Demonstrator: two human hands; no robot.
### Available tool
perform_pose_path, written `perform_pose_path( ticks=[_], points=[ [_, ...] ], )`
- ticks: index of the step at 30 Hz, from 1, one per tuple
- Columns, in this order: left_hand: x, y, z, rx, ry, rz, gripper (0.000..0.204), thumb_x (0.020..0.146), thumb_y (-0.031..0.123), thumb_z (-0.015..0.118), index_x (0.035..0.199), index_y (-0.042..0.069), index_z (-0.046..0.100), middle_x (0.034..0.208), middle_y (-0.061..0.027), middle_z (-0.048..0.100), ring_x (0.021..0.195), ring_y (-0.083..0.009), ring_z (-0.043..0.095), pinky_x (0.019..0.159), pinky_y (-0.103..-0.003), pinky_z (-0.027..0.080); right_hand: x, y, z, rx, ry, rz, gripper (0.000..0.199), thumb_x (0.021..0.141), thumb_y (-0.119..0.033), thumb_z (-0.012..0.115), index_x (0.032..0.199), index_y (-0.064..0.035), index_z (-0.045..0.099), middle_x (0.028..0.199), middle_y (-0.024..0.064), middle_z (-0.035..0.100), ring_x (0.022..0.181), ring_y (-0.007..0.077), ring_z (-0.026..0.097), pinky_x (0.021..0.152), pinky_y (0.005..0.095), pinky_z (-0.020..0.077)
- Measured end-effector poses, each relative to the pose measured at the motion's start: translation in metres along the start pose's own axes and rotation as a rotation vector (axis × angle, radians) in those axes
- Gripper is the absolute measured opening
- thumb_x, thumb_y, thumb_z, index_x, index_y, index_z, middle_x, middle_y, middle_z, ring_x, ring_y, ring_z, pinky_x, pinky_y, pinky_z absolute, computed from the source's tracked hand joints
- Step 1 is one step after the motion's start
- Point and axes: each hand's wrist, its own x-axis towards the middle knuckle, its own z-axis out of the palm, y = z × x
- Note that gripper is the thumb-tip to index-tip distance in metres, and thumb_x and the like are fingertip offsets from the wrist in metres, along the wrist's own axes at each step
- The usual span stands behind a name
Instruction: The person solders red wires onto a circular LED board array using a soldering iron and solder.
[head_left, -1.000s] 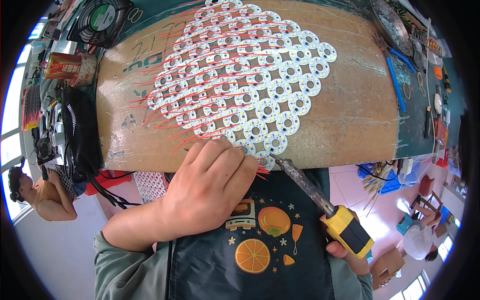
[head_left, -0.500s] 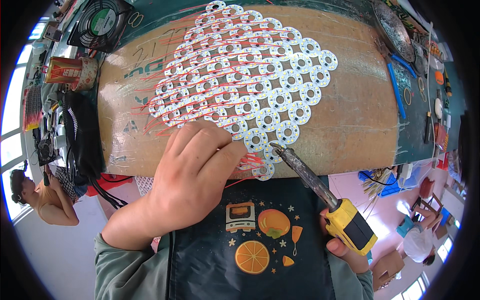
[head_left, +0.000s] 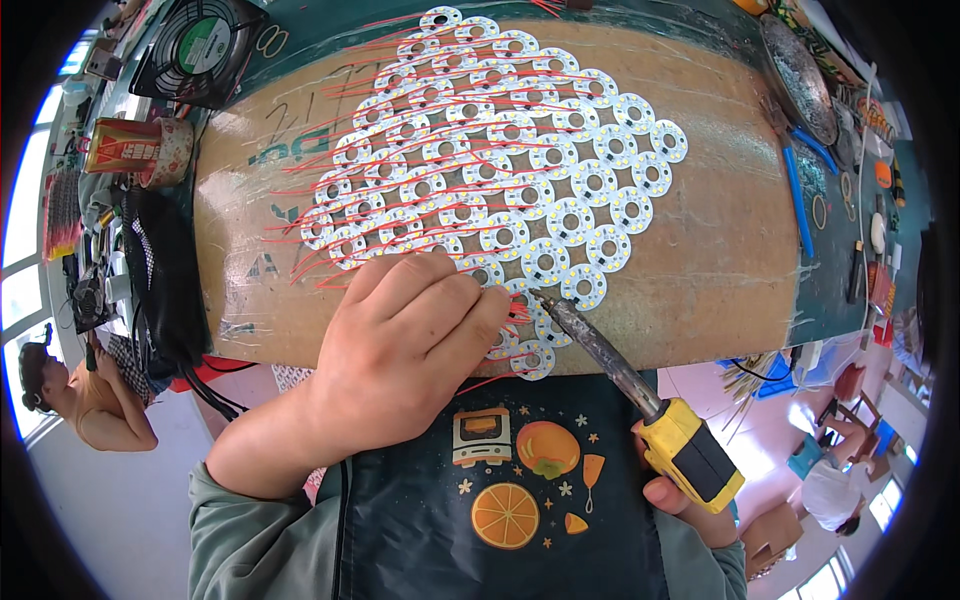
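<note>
A diamond-shaped array of round white LED boards (head_left: 600, 151), each with a hole in its centre, lies across the table with thin red wires on many of them. My left hand (head_left: 400, 345) is closed over the array's near part, and its fingers pinch a small bunch of red wires (head_left: 518, 310). In my right hand (head_left: 705, 518) is a soldering iron (head_left: 692, 455), gripped by its yellow and black handle. The iron's dark tip is at a near-edge board, right beside my left fingertips. Those fingertips partly hide the boards beneath them.
Under the array is a brown cardboard sheet (head_left: 720, 250). A black fan (head_left: 203, 50) and a can (head_left: 122, 145) stand at left. Blue-handled pliers (head_left: 797, 205) and a metal dish (head_left: 798, 80) lie at right. Other people (head_left: 105, 405) sit beyond the table.
The iron's tip has moved left, closer to my left fingers. My left hand has shifted slightly right, still pinching the wires. The boards appear slightly lower and farther right in view.
</note>
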Motion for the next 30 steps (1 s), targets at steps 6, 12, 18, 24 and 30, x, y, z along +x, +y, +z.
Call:
perform_pose_path(
  ticks=[6, 12, 18, 24, 30],
  points=[
    [0.0, 0.001, -0.001, -0.008, -0.03, -0.011, 0.048, 0.061, 0.022, 0.079, 0.104, 0.002, 0.071, 0.093, -0.0058, 0.063, 0.087, -0.0247, 0.063, 0.074, -0.037, 0.05, 0.008, 0.003, -0.001, -0.082, -0.018, -0.129, 0.056, 0.078, -0.05, 0.076, 0.108, -0.003, 0.07, 0.089, 0.0111, 0.069, 0.074, 0.0331, 0.068, 0.064, 0.0392, 0.052],
    [0.001, 0.002, -0.002, -0.036, -0.041, -0.031, 0.043, 0.063, 0.015, 0.074, 0.104, 0.002, 0.071, 0.093, -0.0059, 0.063, 0.087, -0.025, 0.062, 0.074, -0.037, 0.05, 0.009, 0.004, 0.0, -0.07, -0.01, -0.16, 0.054, 0.078, -0.048, 0.076, 0.107, -0.0031, 0.07, 0.089, 0.0114, 0.069, 0.074, 0.0328, 0.068, 0.064, 0.0392, 0.0521],
    [0.001, 0.002, -0.001, -0.028, -0.037, -0.036, 0.04, 0.063, 0.008, 0.068, 0.103, 0.002, 0.071, 0.092, -0.0058, 0.063, 0.087, -0.0247, 0.062, 0.073, -0.037, 0.05, 0.005, 0.002, 0.002, -0.065, 0.005, -0.103, 0.056, 0.078, -0.05, 0.076, 0.108, -0.0029, 0.069, 0.089, 0.011, 0.069, 0.073, 0.0324, 0.067, 0.064, 0.0389, 0.0511],
    [0.0, 0.002, 0.0, -0.02, -0.026, -0.034, 0.04, 0.064, 0.008, 0.068, 0.102, 0.002, 0.07, 0.092, -0.0062, 0.063, 0.087, -0.0251, 0.062, 0.074, -0.038, 0.05, -0.005, 0.003, -0.001, -0.027, 0.008, -0.013, 0.059, 0.079, -0.053, 0.076, 0.108, -0.0025, 0.068, 0.089, 0.0098, 0.067, 0.072, 0.0324, 0.065, 0.063, 0.0391, 0.049],
    [0.001, 0.002, 0.0, -0.032, -0.033, -0.036, 0.039, 0.063, 0.009, 0.069, 0.102, 0.001, 0.07, 0.093, -0.0073, 0.062, 0.087, -0.0263, 0.062, 0.074, -0.038, 0.05, 0.009, -0.005, 0.0, -0.108, 0.023, -0.116, 0.058, 0.076, -0.05, 0.078, 0.106, -0.002, 0.069, 0.088, 0.0105, 0.068, 0.072, 0.0318, 0.065, 0.063, 0.0384, 0.0492]
  ],
)
